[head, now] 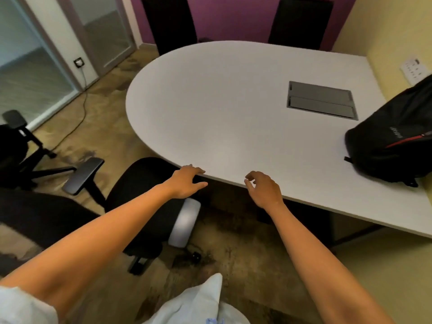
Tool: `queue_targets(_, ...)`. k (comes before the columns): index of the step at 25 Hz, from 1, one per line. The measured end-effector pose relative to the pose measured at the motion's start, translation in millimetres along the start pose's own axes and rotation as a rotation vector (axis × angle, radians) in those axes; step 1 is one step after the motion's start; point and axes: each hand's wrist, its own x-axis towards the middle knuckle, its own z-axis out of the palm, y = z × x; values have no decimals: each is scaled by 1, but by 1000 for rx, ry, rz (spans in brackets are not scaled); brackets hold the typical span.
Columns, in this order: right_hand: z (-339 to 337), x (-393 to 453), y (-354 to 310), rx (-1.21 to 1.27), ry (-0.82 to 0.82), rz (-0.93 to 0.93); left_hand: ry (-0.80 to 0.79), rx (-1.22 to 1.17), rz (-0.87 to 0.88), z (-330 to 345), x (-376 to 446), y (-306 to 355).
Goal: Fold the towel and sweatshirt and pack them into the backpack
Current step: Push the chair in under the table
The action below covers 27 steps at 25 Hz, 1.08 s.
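One black backpack [395, 146] – red-striped – lying on table [233, 101].

walls purple [233, 17], yellow [385, 26] | floor brown carpet [98, 99] | white oval table [233, 101] | black office chairs [168, 22]

The pale rounded table [233, 108] carries a black backpack [392, 146] at its right edge; a grey, seemingly recessed panel [321, 99] sits nearby.

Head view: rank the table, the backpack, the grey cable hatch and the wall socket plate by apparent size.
1. table
2. backpack, cut off by the right edge
3. grey cable hatch
4. wall socket plate, partly hidden behind the backpack, so unsure
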Motion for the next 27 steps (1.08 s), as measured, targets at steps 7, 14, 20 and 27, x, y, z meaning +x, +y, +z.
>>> queue_targets(7,41,-5,-98,13,-124,-169,136,-5,-77,-30,-67,-63)
queue_targets(14,55,2,-216,61,-167,-342,231,117,-132,-66,-102,-126)
queue_targets(20,93,-9,-320,114,-254,-403,229,173,-256,-116,-130,-204)
queue_targets(27,154,-42,-426,148,-419,-488,216,272,-371,-165,-201,-336)
